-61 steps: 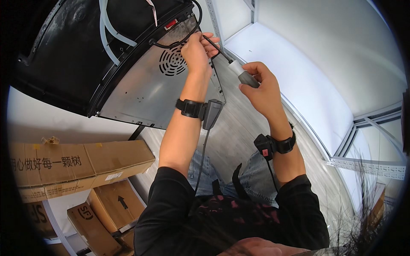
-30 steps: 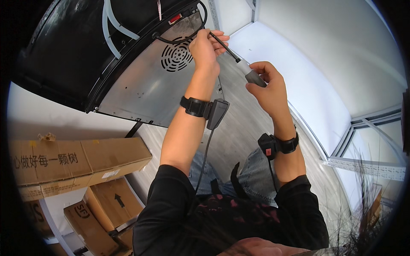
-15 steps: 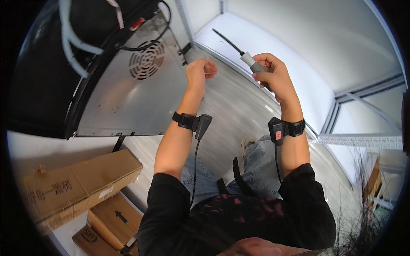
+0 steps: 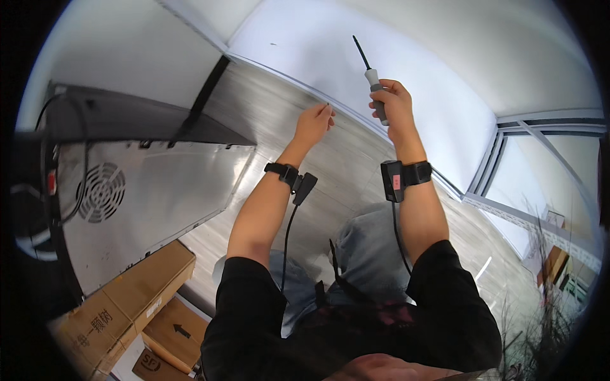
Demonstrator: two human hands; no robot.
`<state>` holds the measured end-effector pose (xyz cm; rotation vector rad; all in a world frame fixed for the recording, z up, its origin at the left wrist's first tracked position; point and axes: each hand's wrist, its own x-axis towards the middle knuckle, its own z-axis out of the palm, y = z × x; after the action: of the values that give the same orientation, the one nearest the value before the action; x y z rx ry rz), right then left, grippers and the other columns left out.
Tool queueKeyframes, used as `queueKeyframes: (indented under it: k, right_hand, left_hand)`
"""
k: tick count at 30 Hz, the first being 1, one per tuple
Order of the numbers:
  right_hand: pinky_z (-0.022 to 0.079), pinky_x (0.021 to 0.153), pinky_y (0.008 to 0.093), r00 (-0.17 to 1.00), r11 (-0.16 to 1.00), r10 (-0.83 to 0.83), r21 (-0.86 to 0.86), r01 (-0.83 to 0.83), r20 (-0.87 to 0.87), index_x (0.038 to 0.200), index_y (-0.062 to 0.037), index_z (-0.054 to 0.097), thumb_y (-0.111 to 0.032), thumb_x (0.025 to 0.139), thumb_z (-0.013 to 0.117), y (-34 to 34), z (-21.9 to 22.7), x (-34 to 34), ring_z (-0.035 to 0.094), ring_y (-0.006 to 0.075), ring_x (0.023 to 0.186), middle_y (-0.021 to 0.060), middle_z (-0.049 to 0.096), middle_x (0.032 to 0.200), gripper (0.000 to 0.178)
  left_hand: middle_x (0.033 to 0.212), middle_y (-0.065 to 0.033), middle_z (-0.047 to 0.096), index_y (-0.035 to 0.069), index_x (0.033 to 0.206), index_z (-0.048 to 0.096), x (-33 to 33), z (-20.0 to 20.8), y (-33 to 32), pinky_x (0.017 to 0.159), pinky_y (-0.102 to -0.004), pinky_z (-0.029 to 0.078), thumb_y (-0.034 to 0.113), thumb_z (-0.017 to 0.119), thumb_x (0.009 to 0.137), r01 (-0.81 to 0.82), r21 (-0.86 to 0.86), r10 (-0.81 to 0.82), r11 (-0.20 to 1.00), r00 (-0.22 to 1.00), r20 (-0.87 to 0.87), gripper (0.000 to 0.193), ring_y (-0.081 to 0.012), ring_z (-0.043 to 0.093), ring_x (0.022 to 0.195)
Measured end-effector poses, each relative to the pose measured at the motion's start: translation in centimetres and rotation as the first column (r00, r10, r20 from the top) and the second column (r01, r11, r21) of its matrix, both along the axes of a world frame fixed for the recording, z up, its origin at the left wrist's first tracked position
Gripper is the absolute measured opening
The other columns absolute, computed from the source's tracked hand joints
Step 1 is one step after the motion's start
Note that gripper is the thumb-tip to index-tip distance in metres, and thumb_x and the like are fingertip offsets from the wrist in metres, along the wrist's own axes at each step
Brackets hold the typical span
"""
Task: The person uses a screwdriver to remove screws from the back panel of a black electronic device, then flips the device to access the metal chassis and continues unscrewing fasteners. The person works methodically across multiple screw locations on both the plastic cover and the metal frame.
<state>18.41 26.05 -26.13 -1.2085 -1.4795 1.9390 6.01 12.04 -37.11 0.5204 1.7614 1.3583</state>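
Note:
A screwdriver [image 4: 372, 77] with a grey handle and a black shaft is gripped in my right hand [image 4: 396, 109]. Its tip points up and slightly left, away from me, touching nothing. My left hand [image 4: 314, 124] is lower and to the left, its thumb and fingers pinched together. A tiny dark speck shows at those fingertips, too small to name. Off to the left stands a metal cabinet panel [image 4: 165, 184] with a round slotted vent [image 4: 100, 193]; neither hand touches it. Each wrist wears a black strap with a small black module and cable.
Long cardboard boxes [image 4: 130, 298] lie at the lower left, beside smaller cartons [image 4: 171, 330]. A white panel [image 4: 292, 38] with a metal-framed edge spans the far side. Grey wood-look floor [image 4: 254, 101] lies between it and the cabinet. Black cable [image 4: 86, 159] hangs against the cabinet.
The view has swung right, so the cabinet sits farther left and lower. The screwdriver has turned more upright. My left hand has shifted slightly right, still pinched.

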Motion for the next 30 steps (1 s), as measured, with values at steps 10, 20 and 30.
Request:
queueKeyframes:
  k: [10,20,30]
  right_hand:
    - [0.046,0.05,0.0286,0.999,0.996,-0.034,-0.077,0.034,-0.006,0.113,0.0049,0.048,-0.001,0.075,0.06,4.7,-3.7,-0.9,0.059,0.0172,0.066,0.0119,0.056,0.091,0.04]
    - [0.046,0.05,0.0254,0.99,0.995,-0.077,0.064,0.07,0.119,0.11,0.0034,0.049,-0.001,0.075,0.06,5.8,-3.1,2.8,0.058,0.0143,0.069,0.0104,0.055,0.092,0.037]
    - [0.046,0.052,0.0265,0.965,0.964,0.261,-0.047,-0.262,-0.028,0.114,0.0027,0.049,0.001,0.071,0.059,0.3,-3.2,-4.0,0.057,0.0154,0.072,0.01,0.055,0.097,0.044]
  left_hand:
    - [0.075,-0.014,0.066,0.003,0.083,0.065,1.0,-10.2,8.7,0.067,-0.0412,0.048,0.026,0.048,0.09,0.101,-0.253,-0.174,0.962,0.942,-0.285,0.029,-0.0308,0.062,0.07]
    - [0.08,-0.0147,0.066,0.005,0.085,0.066,1.1,-10.8,15.4,0.07,-0.0447,0.05,0.026,0.05,0.087,0.135,-0.493,-0.423,0.859,0.73,-0.537,0.026,-0.0354,0.063,0.078]
    - [0.073,-0.0014,0.062,0.006,0.092,0.063,-2.5,-9.1,4.9,0.062,-0.0274,0.049,0.027,0.054,0.092,-0.046,0.054,0.039,0.997,0.991,0.132,0.023,-0.0121,0.061,0.071]
